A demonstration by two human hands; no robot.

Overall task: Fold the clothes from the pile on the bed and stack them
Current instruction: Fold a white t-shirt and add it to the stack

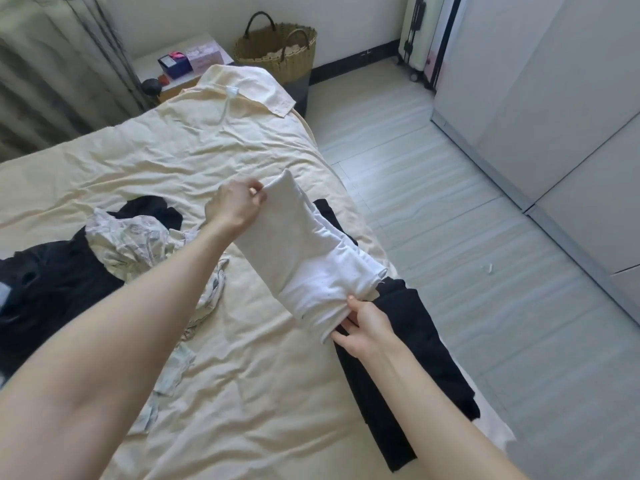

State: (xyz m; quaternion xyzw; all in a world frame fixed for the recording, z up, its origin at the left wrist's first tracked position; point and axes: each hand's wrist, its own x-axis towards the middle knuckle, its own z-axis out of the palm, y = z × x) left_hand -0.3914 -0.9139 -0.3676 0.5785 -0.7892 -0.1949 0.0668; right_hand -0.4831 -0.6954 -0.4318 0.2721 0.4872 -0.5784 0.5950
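Both forearms reach over the bed (242, 375); my left hand (232, 206) pinches the far end of the folded white garment (301, 251), my right hand (363, 327) clamps its near end, above the black clothes (408, 341) by the bed's edge. Soft, light, floppy, I judge; hold both ends or it unfolds. Unfolded pile (104, 244) lies left.

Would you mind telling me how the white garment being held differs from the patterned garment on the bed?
The white garment is plain and folded into a neat oblong; the patterned garment is printed and crumpled. The white one is gripped at both ends by the left hand and right hand, while the patterned one lies untouched among black clothes. Both are light-coloured fabric.
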